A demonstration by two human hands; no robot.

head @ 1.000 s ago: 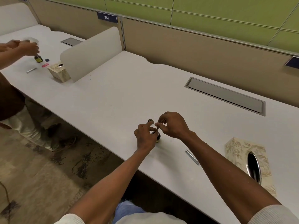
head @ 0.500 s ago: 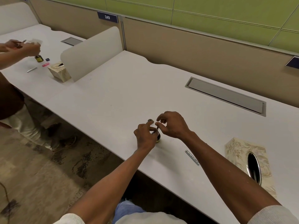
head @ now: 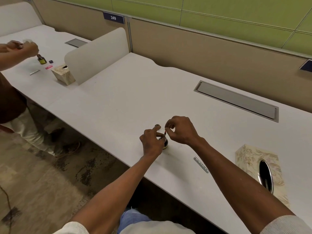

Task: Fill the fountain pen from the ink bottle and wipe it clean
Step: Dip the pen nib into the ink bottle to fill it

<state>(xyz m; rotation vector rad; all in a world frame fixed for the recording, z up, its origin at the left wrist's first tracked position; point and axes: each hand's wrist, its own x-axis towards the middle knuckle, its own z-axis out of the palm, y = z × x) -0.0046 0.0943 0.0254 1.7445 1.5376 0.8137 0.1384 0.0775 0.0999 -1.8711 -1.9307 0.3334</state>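
Your left hand (head: 152,142) wraps the small dark round ink bottle (head: 165,144) standing near the white desk's (head: 135,98) front edge, while your right hand (head: 181,130) pinches the thin red-tipped pen part (head: 165,133) upright over its mouth; a silver pen barrel (head: 200,164) lies right of it, near the floral tissue box (head: 260,168)

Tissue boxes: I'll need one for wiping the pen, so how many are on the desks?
2. One tissue box sits at the right, near the desk's front edge; the other tissue box stands at the far left, beside the white divider.
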